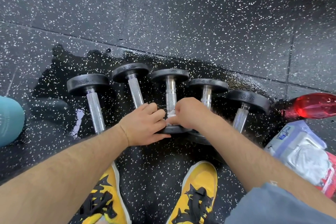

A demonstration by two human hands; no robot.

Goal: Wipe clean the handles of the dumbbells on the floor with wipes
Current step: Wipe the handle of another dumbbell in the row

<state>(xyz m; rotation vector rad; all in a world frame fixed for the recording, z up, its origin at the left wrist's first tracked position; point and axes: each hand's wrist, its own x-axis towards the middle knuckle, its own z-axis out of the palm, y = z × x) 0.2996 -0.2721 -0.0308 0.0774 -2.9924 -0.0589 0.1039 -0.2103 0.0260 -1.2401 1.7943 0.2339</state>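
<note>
Several black dumbbells with knurled chrome handles lie side by side on a wet patch of speckled rubber floor. At the middle dumbbell (170, 94), my right hand (189, 112) pinches a white wipe (171, 114) wrapped round the near end of the handle. My left hand (145, 123) sits beside it, fingers curled at the same handle and thumb lying against the near black head (174, 129). The wipe is mostly hidden between my hands. The leftmost dumbbell (94, 107) and the rightmost dumbbell (241, 116) lie untouched.
A pack of wipes (300, 149) lies on the floor at the right, with a red bottle (312, 105) beyond it. A teal object (9, 120) stands at the left edge. My yellow shoes (198, 192) are planted just below the dumbbells.
</note>
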